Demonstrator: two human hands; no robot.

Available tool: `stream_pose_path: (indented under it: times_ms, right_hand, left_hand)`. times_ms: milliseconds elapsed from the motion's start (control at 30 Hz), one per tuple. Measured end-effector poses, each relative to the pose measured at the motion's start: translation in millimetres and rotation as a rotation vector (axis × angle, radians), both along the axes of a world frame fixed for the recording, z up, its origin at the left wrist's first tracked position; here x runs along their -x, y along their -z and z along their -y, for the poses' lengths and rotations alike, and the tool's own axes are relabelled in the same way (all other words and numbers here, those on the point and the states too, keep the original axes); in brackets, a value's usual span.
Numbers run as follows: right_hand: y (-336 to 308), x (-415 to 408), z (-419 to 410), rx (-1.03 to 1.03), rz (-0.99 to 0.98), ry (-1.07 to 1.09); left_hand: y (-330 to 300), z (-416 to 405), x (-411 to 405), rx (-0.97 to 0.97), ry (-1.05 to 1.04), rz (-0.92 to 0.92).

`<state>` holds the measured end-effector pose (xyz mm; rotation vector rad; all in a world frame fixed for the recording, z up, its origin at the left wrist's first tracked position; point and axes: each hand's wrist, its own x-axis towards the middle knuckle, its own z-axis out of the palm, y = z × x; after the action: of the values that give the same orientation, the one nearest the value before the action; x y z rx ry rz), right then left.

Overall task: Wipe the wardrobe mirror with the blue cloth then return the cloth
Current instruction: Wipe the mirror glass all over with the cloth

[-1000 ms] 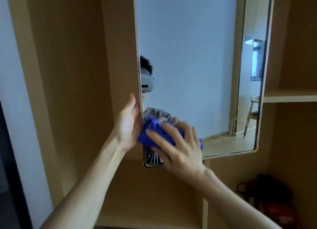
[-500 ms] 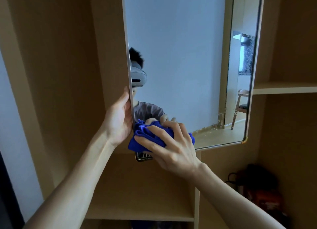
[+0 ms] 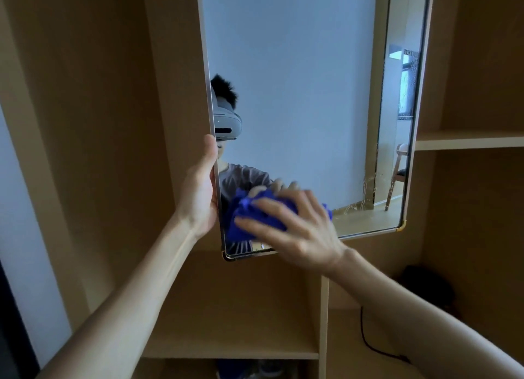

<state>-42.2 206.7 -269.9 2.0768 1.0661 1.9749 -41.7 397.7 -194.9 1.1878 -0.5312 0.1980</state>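
Mirror [image 3: 297, 95], the panel on the open wardrobe door, stands tall with its long axis vertical and its lower edge slanting down toward the left in this view. The blue cloth [image 3: 249, 217] lies bunched against the glass at the lower left corner, just above the bottom frame and just beside the left frame.

Right hand [image 3: 292, 228]: fingers spread and nearly straight over the cloth, pressing it flat to the glass; they cover it rather than curl round it. The cloth sits under and ahead of the fingertips, toward the left edge. The hand is motion-blurred, so its exact finger contact is hard to read.

Left hand [image 3: 200, 188]: it holds the mirror's left edge, thumb up along the frame on the near side. The other fingers pass behind the door and are hidden, so their curl cannot be confirmed; I judge it a steadying grip.

Judgement: wiping is in progress at the bottom corner. The unwiped glass extends upward and to the right of the cloth, so the coming stroke must run away from the left hand, along or across the vertical axis. The right hand alone carries the cloth; the left stays nearer the hinge-free edge as a brace.

Beyond the mirror, a wardrobe shelf [image 3: 467, 142] shows at right.
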Motion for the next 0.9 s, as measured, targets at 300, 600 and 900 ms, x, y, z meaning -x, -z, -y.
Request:
stream_pose_path:
  times_ms: [300, 600, 900]
  right_hand:
    - [-138.4, -19.3, 22.1, -0.712, 0.101, 0.068]
    - [22.5, -5.0, 3.3, -0.115, 0.038, 0.071]
    - [12.8, 0.2, 55.9, -0.051, 0.055, 0.194]
  left_hand:
    - [1.2, 11.4, -3.3, 0.017, -0.21, 0.084]
    - [1.2, 17.6, -10.8, -0.146, -0.486, 0.207]
    - [2.9, 15.9, -37.0, -0.169, -0.452, 0.184]
